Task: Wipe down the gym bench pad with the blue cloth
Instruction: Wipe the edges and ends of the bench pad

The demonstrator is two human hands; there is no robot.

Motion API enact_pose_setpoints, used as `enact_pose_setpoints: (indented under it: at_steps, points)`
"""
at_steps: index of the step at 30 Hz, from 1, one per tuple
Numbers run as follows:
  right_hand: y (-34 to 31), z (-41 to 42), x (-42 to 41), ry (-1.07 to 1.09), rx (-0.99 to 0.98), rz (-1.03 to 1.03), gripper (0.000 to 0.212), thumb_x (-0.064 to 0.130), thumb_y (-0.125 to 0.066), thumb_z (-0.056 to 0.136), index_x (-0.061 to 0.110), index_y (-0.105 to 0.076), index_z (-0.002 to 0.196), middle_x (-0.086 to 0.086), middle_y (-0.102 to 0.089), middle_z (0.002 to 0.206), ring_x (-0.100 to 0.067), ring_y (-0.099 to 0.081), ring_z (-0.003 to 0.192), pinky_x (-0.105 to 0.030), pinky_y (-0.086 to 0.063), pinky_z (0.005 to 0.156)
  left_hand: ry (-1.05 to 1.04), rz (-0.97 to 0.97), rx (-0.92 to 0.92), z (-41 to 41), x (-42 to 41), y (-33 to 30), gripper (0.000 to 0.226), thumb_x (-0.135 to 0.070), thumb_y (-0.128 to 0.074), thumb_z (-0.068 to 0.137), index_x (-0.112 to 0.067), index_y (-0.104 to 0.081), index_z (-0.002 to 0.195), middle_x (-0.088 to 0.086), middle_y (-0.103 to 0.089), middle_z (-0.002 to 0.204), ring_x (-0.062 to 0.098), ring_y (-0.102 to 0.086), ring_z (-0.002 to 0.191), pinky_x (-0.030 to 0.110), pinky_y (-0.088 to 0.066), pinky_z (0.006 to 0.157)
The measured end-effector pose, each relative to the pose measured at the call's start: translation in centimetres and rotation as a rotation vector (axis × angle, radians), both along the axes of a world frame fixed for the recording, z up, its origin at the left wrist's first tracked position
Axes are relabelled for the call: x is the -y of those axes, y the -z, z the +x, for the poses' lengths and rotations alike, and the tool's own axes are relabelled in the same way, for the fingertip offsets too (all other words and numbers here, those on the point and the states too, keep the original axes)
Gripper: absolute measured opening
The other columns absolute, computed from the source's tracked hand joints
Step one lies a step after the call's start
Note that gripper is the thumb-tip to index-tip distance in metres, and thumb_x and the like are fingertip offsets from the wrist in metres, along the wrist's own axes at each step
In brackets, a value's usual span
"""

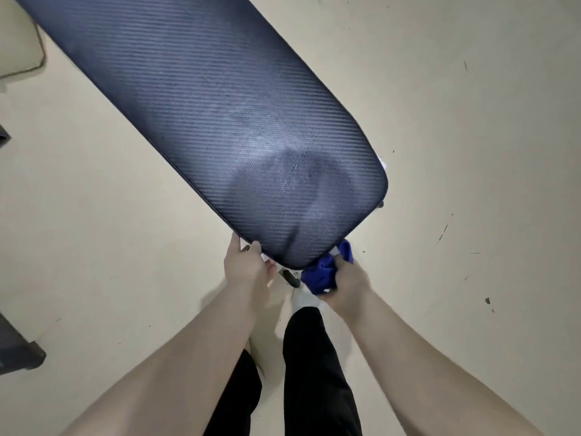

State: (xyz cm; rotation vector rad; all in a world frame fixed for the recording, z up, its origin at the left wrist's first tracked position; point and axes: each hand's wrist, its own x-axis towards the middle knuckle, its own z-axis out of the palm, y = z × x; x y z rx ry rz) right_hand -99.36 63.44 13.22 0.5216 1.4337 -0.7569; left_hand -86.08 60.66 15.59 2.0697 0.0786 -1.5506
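The gym bench pad is a long, dark navy cushion with a woven, ribbed texture and rounded corners, running diagonally from upper left to lower right. Pale smears and a darker patch mark its near end. The blue cloth is bunched against the pad's near edge.

Below you lies a pale cream floor, marked on the right side with small dark scuffs and specks. Your legs in black trousers stand at the lower middle, with one white sock or shoe showing just above them. At the upper left edge you see a beige mat-like corner. Dark objects sit at the left edge, too cropped to identify.
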Motion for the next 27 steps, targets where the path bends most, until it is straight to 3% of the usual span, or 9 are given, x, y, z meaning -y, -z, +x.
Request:
enact_pose_setpoints:
  at_steps: [3, 6, 9, 11, 14, 16, 18, 23, 27]
  points:
    - [0.1, -3.5, 3.6, 0.144, -0.19, -0.013, 0.033, 0.002, -0.032, 0.092, 0.016, -0.037, 0.063, 0.005, -0.037, 0.036, -0.011, -0.032, 0.029, -0.015, -0.036, 0.045, -0.043, 0.0, 0.008, -0.5, 0.3, -0.2, 0.05, -0.001, -0.034, 0.096, -0.03, -0.046, 0.134, 0.004, -0.059, 0.108, 0.011, -0.053, 0.072, 0.013, -0.054, 0.048]
    - [0.4, -5.7, 6.2, 0.127, -0.376, -0.086, 0.033, -0.001, -0.035, 0.088, 0.021, -0.05, 0.069, 0.007, -0.048, 0.05, -0.013, -0.041, 0.042, -0.024, -0.043, 0.057, -0.099, -0.009, 0.033, -1.1, 0.4, -0.3, 0.054, 0.001, -0.032, 0.095, -0.031, -0.044, 0.136, 0.004, -0.062, 0.125, 0.013, -0.057, 0.077, 0.018, -0.056, 0.056]
    - [1.1, -3.3, 4.2, 0.005, -0.279, -0.084, 0.033, 0.003, -0.028, 0.089, 0.019, -0.041, 0.063, 0.01, -0.04, 0.055, -0.008, -0.034, 0.041, -0.015, -0.037, 0.044, -0.125, 0.013, 0.057, -1.4, 0.8, -0.7, 0.054, 0.001, -0.033, 0.094, -0.032, -0.046, 0.135, 0.003, -0.063, 0.111, 0.019, -0.057, 0.084, 0.018, -0.056, 0.055]
    - [1.0, -1.3, 2.0, -0.065, -0.147, -0.067, 0.035, -0.008, -0.019, 0.08, 0.016, -0.033, 0.059, 0.005, -0.029, 0.052, -0.01, -0.024, 0.038, -0.01, -0.027, 0.036, -0.107, 0.035, 0.052, -1.3, 1.0, -1.2, 0.052, 0.001, -0.034, 0.095, -0.032, -0.048, 0.133, 0.0, -0.058, 0.098, 0.021, -0.054, 0.083, 0.017, -0.056, 0.053]
    - [0.6, -1.5, 2.1, -0.111, -0.179, -0.068, 0.038, -0.016, -0.015, 0.072, 0.02, -0.022, 0.061, -0.002, -0.017, 0.064, -0.011, -0.018, 0.047, -0.011, -0.027, 0.038, 0.01, 0.078, 0.049, -0.9, 1.0, -1.6, 0.053, -0.003, -0.038, 0.096, -0.033, -0.04, 0.139, -0.001, -0.06, 0.117, 0.021, -0.058, 0.09, 0.025, -0.056, 0.078]
    - [0.1, -3.7, 4.6, -0.011, -0.277, -0.065, 0.037, -0.011, -0.016, 0.072, 0.021, -0.03, 0.061, -0.001, -0.019, 0.066, -0.012, -0.021, 0.04, -0.011, -0.029, 0.039, 0.158, 0.143, 0.171, -0.6, 1.2, -1.3, 0.061, -0.013, -0.042, 0.095, -0.032, -0.018, 0.148, 0.001, -0.039, 0.147, 0.028, -0.052, 0.117, 0.037, -0.043, 0.103]
    - [-0.7, -6.4, 7.4, -0.027, -0.438, -0.11, 0.038, -0.009, -0.024, 0.08, 0.022, -0.043, 0.072, 0.0, -0.034, 0.062, -0.01, -0.032, 0.031, -0.013, -0.033, 0.042, 0.341, 0.193, 0.397, -0.7, 2.0, -1.3, 0.07, -0.02, -0.046, 0.091, -0.024, -0.007, 0.15, 0.007, -0.015, 0.155, 0.037, -0.038, 0.13, 0.042, -0.031, 0.11]
    - [-0.8, -9.4, 8.0, -0.325, -0.548, -0.272, 0.017, -0.001, -0.037, 0.093, 0.013, -0.047, 0.094, -0.002, -0.045, 0.072, -0.013, -0.04, 0.055, -0.019, -0.036, 0.047, 0.79, -0.144, 0.732, -2.4, 5.9, -2.4, 0.069, -0.007, -0.051, 0.086, -0.008, -0.019, 0.147, 0.015, -0.007, 0.157, 0.031, -0.011, 0.144, 0.037, -0.01, 0.117]
    - [0.0, -8.8, 5.8, -0.468, -0.521, -0.161, 0.01, 0.008, -0.047, 0.094, 0.016, -0.051, 0.099, -0.004, -0.056, 0.086, -0.02, -0.052, 0.076, -0.033, -0.045, 0.075, 1.204, -0.379, 0.763, -5.7, 11.0, -3.2, 0.057, -0.009, -0.052, 0.088, -0.009, -0.034, 0.142, 0.014, -0.015, 0.156, 0.028, -0.012, 0.145, 0.04, -0.014, 0.117]
